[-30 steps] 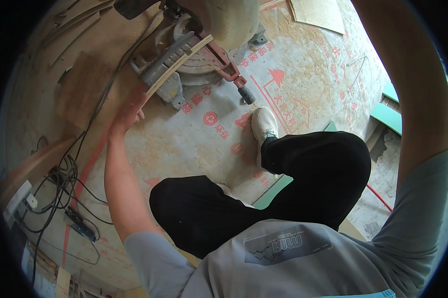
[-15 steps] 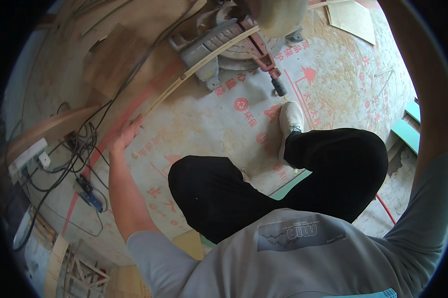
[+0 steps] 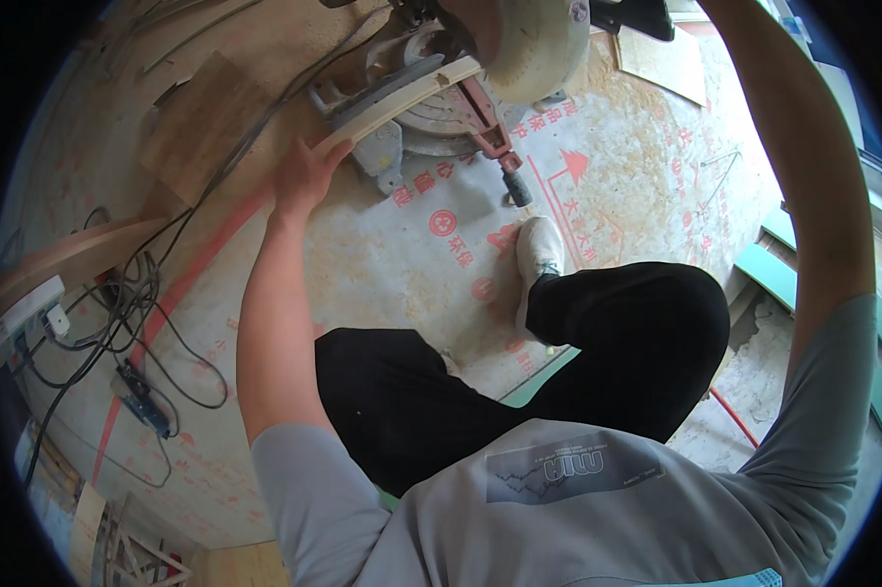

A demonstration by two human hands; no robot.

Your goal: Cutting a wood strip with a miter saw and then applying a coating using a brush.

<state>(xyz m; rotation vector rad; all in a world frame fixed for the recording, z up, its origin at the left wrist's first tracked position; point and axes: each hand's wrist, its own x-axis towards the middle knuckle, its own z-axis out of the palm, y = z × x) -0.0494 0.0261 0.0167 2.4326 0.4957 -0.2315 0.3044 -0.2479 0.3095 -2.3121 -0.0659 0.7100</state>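
My left hand grips the near end of a pale wooden strip, the thumb on its near side and the other fingers partly hidden. Slanting up to the right, the strip lies across the bed of a miter saw on the floor, along its fence. The saw's round blade guard hangs over the strip's far end; a black handle sticks out to its right. From the right, my right forearm reaches past the top edge, and the hand is out of view.
Tangled black cables and a white power strip lie at the left, beside a small blue-black tool. Behind them is a brown board. A thin panel lies beyond the saw. My shoe stands close to the saw's front lever.
My left hand has moved up and right, closer to the saw, and the strip now shows a shorter length beyond the bed. More of the saw's head and its black handle has come into view.
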